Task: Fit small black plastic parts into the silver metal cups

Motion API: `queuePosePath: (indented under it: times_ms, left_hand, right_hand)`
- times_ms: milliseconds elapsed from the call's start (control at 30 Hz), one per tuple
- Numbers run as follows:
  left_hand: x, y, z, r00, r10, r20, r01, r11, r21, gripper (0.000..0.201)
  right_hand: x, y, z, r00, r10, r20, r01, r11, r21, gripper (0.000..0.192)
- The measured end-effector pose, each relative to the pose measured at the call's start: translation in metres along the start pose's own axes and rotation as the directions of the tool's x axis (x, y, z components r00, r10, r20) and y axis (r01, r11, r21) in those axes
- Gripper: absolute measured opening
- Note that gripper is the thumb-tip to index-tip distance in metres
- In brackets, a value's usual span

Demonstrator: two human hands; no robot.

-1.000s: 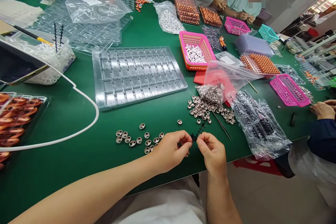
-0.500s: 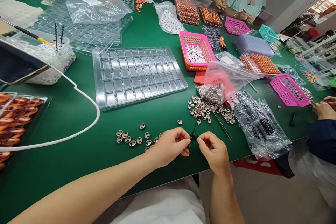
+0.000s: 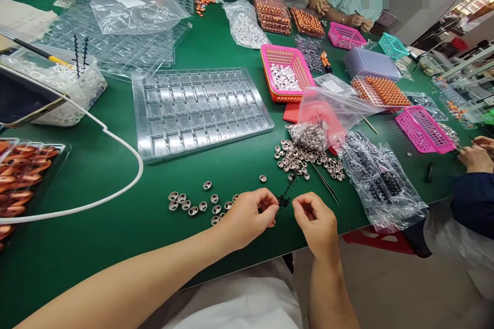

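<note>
The left hand (image 3: 249, 216) pinches the near end of a thin black plastic sprue (image 3: 286, 194) between thumb and fingertips, low over the green table mat (image 3: 116, 175) near its front edge. The sprue runs up and away from the hand toward the loose pile of small metal eyelets (image 3: 304, 159). The right hand (image 3: 314, 221) sits just beside it, thumb and forefinger curled toward each other close to the sprue's near end; whether they actually grip anything cannot be told (the fingertips hide the spot).

To the left of the left hand lies a scattered row of metal eyelets (image 3: 193, 204) on the mat, with one single eyelet (image 3: 263, 178) a little farther back. Thin metal tweezers (image 3: 326, 185) lie between the eyelet pile and a clear bag of black sprues (image 3: 380, 185). Behind the pile a second clear bag (image 3: 328, 118) spills more eyelets, resting against a pink basket (image 3: 270, 59) holding white parts. A clear compartment tray (image 3: 200, 110) lies flat in the middle of the table. A white cable (image 3: 127, 185) curves across the mat at left, past a tray of orange parts (image 3: 23, 180). A co-worker's hand (image 3: 473, 157) rests at the right edge, and other people's hands work at the far side.
</note>
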State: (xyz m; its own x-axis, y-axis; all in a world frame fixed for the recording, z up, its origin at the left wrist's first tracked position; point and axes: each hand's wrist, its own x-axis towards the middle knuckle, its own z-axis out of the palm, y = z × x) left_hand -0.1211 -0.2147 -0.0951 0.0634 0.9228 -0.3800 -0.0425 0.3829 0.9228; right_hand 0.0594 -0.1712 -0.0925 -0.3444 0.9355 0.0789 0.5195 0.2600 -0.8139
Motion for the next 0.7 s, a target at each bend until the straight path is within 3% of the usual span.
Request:
queuePosePath:
  times_ms: [133, 267, 567, 700]
  left_hand:
    - [-0.002, -0.002, 0.001, 0.999, 0.038, 0.021, -0.040, 0.996, 0.079, 0.012]
    - [-0.004, 0.001, 0.003, 0.997, 0.075, 0.036, -0.079, 0.987, 0.140, 0.012]
    - [-0.007, 0.008, 0.003, 0.987, 0.106, 0.118, -0.129, 0.968, 0.214, 0.013]
    - [-0.008, 0.013, 0.001, 0.991, 0.130, 0.024, -0.132, 0.983, 0.124, 0.025]
  right_hand:
    - [0.000, -0.005, 0.003, 0.991, 0.119, -0.059, -0.104, 0.972, 0.212, 0.009]
    - [0.003, -0.003, 0.008, 0.979, 0.186, -0.087, -0.150, 0.936, 0.317, 0.012]
    - [0.003, 0.001, 0.009, 0.976, 0.213, -0.047, -0.183, 0.917, 0.354, 0.014]
    - [-0.002, -0.005, 0.009, 0.981, 0.193, 0.004, -0.184, 0.930, 0.319, 0.013]
